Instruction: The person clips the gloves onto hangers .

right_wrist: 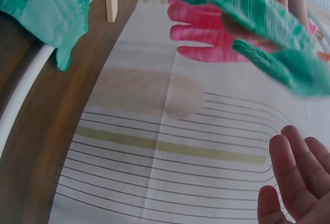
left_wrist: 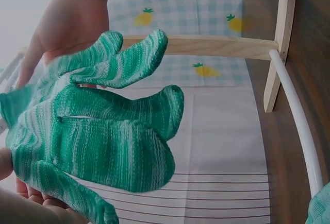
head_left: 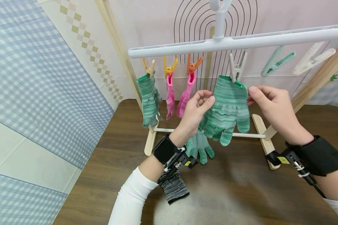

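Note:
A green striped knit glove (head_left: 228, 103) hangs by its cuff from a white clothespin (head_left: 238, 67), fingers downward. My left hand (head_left: 195, 106) holds the glove's left edge between thumb and fingertips; in the left wrist view its fingers lie partly behind the glove (left_wrist: 103, 147). At the opposite edge is my right hand (head_left: 276, 106), thumb and fingers spread apart beside the cuff. The right wrist view shows the fingers (right_wrist: 294, 172) of that hand loosely extended, with a gap between them and the glove (right_wrist: 268, 23), which looks blurred there.
A white hanger bar (head_left: 171, 48) also carries another green glove (head_left: 149, 100), pink gloves (head_left: 186, 93), and unused green (head_left: 277, 61) and white clothespins (head_left: 312, 59). Below, a green glove (head_left: 200, 147) and a grey-black knit piece (head_left: 174, 187) lie on the wooden table (head_left: 101, 175). Wooden stand legs (head_left: 260, 128) flank them.

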`<state>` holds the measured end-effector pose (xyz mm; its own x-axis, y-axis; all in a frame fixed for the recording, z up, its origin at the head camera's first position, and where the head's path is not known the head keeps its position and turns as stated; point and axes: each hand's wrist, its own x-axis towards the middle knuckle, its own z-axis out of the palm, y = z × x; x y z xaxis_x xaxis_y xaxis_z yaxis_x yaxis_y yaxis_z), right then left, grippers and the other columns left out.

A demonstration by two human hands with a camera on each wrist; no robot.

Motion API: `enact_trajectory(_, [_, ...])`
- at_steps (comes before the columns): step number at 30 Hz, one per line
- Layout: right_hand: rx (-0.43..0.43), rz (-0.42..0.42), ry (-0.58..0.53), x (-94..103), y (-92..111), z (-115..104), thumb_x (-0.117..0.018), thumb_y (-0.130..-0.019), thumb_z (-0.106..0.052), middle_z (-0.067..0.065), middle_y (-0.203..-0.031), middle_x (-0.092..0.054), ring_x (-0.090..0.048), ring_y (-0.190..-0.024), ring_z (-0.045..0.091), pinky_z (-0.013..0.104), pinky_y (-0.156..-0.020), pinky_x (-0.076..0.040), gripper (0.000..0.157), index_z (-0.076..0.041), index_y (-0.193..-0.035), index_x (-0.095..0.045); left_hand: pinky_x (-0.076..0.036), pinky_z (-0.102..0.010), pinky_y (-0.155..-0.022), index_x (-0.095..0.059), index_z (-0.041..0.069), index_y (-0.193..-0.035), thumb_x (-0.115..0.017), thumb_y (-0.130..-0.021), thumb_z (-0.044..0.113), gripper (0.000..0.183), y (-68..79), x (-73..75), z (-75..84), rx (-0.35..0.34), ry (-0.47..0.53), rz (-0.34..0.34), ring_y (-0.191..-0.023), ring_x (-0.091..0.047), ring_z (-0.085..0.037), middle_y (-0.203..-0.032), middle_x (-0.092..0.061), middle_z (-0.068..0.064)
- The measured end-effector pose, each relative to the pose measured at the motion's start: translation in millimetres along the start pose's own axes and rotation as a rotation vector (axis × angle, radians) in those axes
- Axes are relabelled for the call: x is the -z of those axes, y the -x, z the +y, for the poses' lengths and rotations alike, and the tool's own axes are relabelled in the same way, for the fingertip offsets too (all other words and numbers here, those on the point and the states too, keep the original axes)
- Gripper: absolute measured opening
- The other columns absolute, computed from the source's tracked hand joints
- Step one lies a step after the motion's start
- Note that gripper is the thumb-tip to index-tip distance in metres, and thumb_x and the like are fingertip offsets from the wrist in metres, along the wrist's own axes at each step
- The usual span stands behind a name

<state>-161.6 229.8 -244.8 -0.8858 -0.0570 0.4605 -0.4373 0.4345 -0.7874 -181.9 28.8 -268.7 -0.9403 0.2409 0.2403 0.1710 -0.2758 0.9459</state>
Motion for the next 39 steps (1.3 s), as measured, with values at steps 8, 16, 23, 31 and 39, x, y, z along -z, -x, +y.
enact_trajectory(8, [0.001,-0.023,-0.057,4.9,0.3,6.2,-0.046,-0.092,-0.023,-0.013,-0.076,-0.064,-0.062,-0.072,0.002,0.012,-0.071,-0.045,0.020,-0.011,-0.097,-0.062,-0.039,-0.015,-0.069,-0.047,-0.005,-0.104,-0.048,-0.090,0.005,0.017,2.5,1.8,-2.1,-0.020,0.006,0.011,-0.075,-0.048,-0.003,-0.082,-0.050,0.006])
enact_trajectory(16, [-0.027,-0.040,-0.074,10.7,3.1,11.9,-0.044,-0.093,-0.026,-0.014,-0.081,-0.066,-0.061,-0.073,0.001,0.010,-0.074,-0.042,0.025,-0.012,-0.105,-0.061,-0.038,-0.015,-0.070,-0.046,-0.005,-0.104,-0.047,-0.090,0.005,0.017,4.2,2.8,-3.0,-0.025,0.012,-0.001,-0.077,-0.048,-0.003,-0.084,-0.050,0.006])
enact_trajectory(23, [0.001,-0.034,-0.166,12.2,1.3,12.7,-0.044,-0.093,-0.024,-0.010,-0.083,-0.067,-0.062,-0.073,0.003,0.012,-0.072,-0.045,0.026,-0.008,-0.103,-0.061,-0.038,-0.015,-0.069,-0.046,-0.006,-0.103,-0.047,-0.090,0.004,0.017,5.3,4.5,-4.1,-0.022,0.013,0.004,-0.076,-0.047,-0.003,-0.084,-0.050,0.006])
enact_trajectory(31, [0.052,-0.013,-0.275,10.3,1.2,10.8,-0.045,-0.092,-0.022,-0.007,-0.082,-0.068,-0.062,-0.069,0.005,0.014,-0.070,-0.046,0.026,-0.004,-0.102,-0.061,-0.038,-0.016,-0.069,-0.047,-0.006,-0.101,-0.047,-0.090,0.004,0.015,6.6,6.5,-5.8,-0.023,0.004,0.013,-0.076,-0.046,-0.005,-0.084,-0.050,0.004])
enact_trajectory(39, [0.073,0.040,-0.373,11.7,-0.7,11.3,-0.044,-0.093,-0.021,-0.005,-0.081,-0.069,-0.063,-0.067,0.007,0.015,-0.066,-0.045,0.027,0.001,-0.094,-0.060,-0.038,-0.015,-0.068,-0.047,-0.006,-0.099,-0.048,-0.089,0.003,0.013,7.0,7.1,-7.9,-0.035,0.000,0.020,-0.075,-0.046,-0.004,-0.082,-0.049,0.005])
